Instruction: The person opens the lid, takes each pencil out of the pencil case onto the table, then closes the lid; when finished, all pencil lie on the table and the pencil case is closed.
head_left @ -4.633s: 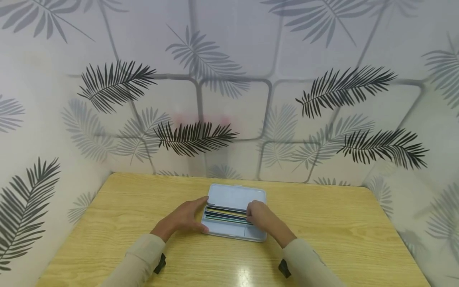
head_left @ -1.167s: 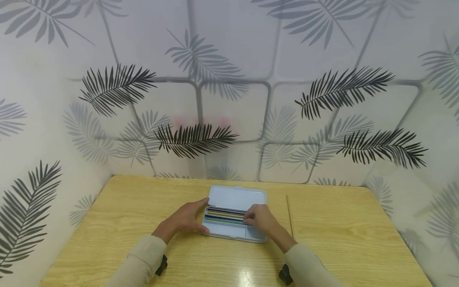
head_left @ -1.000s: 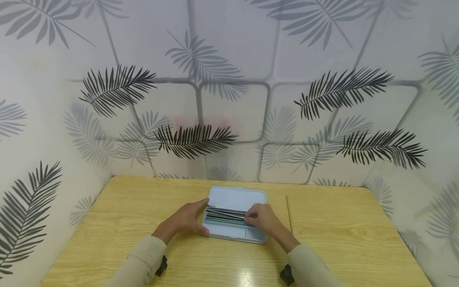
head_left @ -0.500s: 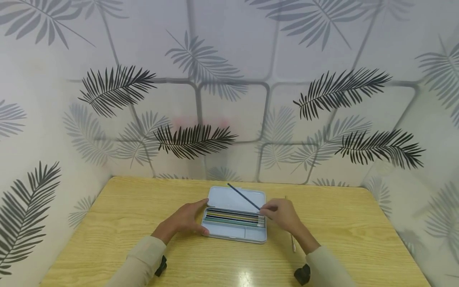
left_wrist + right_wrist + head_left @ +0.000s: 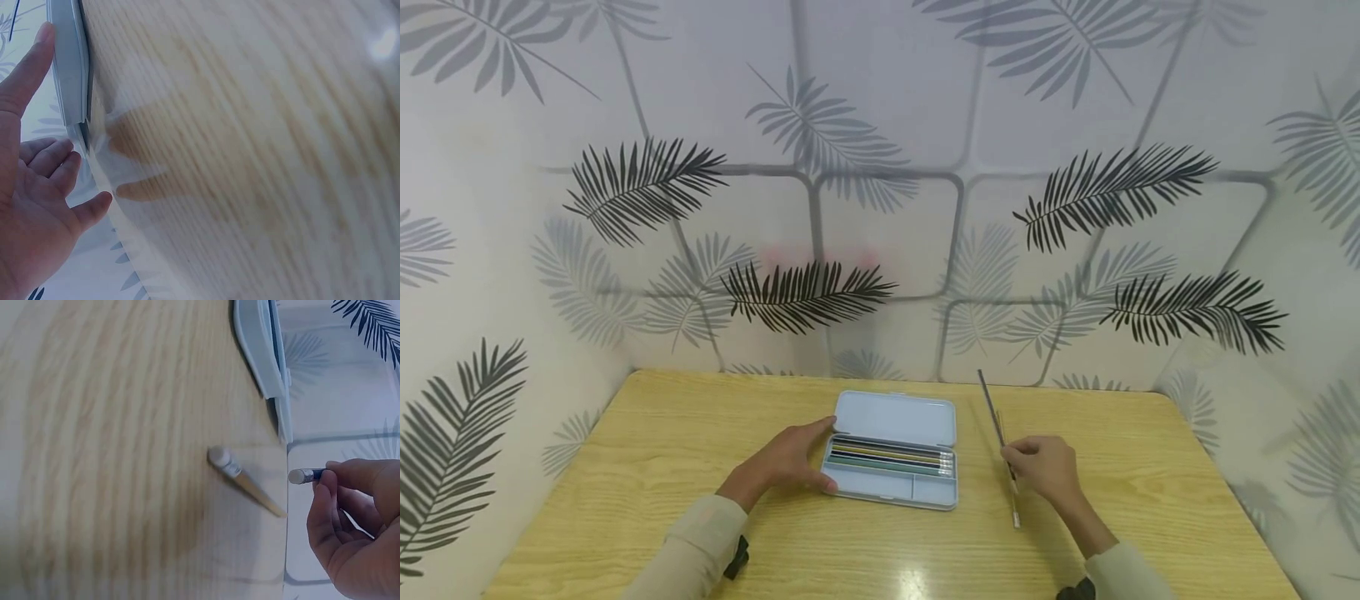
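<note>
A pale blue pencil case (image 5: 872, 487) lies with its lid (image 5: 895, 418) folded back, several pencils (image 5: 887, 457) side by side in its long compartment. At the case's left end is my left hand (image 5: 786, 458), thumb and index finger stretched to its corners; in the left wrist view the thumb touches the case (image 5: 70, 69). My right hand (image 5: 1047, 467) pinches a dark blue pencil (image 5: 988, 404) near its eraser end, tilted above the table. Just below it, a wood-coloured pencil (image 5: 1016, 510) with an eraser tip lies on the table, partly hidden in the head view.
The wooden table (image 5: 700, 417) stands against a curtain (image 5: 887, 208) printed with leaves, which also closes in both sides. Two smaller compartments run along the case's front, beside the pencils.
The right hand first set the wood-coloured pencil to the right of the case. It then drew the dark blue pencil out and carried it right, over the first. The left hand stayed.
</note>
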The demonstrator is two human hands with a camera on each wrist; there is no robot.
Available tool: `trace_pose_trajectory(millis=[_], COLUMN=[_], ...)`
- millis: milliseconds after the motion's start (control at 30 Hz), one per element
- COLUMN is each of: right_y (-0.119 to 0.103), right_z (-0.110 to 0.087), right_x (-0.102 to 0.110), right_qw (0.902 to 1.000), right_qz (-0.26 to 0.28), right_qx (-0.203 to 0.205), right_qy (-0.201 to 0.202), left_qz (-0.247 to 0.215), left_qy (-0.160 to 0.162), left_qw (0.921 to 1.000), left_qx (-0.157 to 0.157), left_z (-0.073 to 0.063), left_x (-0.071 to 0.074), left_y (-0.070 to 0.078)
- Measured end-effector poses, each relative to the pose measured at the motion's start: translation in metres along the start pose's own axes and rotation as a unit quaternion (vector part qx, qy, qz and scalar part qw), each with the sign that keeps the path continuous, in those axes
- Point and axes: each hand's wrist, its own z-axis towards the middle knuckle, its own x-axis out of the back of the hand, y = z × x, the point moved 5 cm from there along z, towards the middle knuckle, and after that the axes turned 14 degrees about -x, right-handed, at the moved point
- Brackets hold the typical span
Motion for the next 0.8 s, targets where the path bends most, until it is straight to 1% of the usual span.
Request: trace_pose_trajectory(millis=[133, 267, 367, 500, 600, 800], right_y=[0.012, 0.022, 0.027, 0.032, 0.035, 0.036], right_z=[-0.001, -0.003, -0.004, -0.007, -0.009, -0.011], right_x=[0.006, 0.011, 0.012, 0.011, 0.008, 0.005], right_qw=[0.9995, 0.9982, 0.9974, 0.9967, 0.9966, 0.9973], right_qz=[-0.018, -0.043, -0.052, -0.048, -0.044, -0.043], right_qx=[-0.021, -0.035, -0.049, -0.065, -0.067, -0.058], right_qy=[0.016, 0.023, 0.014, -0.008, -0.015, -0.012], left_qz=[0.001, 0.002, 0.003, 0.002, -0.001, 0.0], left_qy=[-0.003, -0.003, -0.002, -0.001, -0.001, -0.002], left_qw=[1.0, 1.0, 1.0, 1.0, 1.0, 1.0], left_qx=[0.0, 0.001, 0.0, 0.0, 0.001, 0.004], left_z=[0.0, 0.0, 0.0, -0.001, -0.001, 0.0], left_x=[0.0, 0.001, 0.001, 0.002, 0.002, 0.001], left_y=[0.001, 0.001, 0.002, 0.003, 0.004, 0.003])
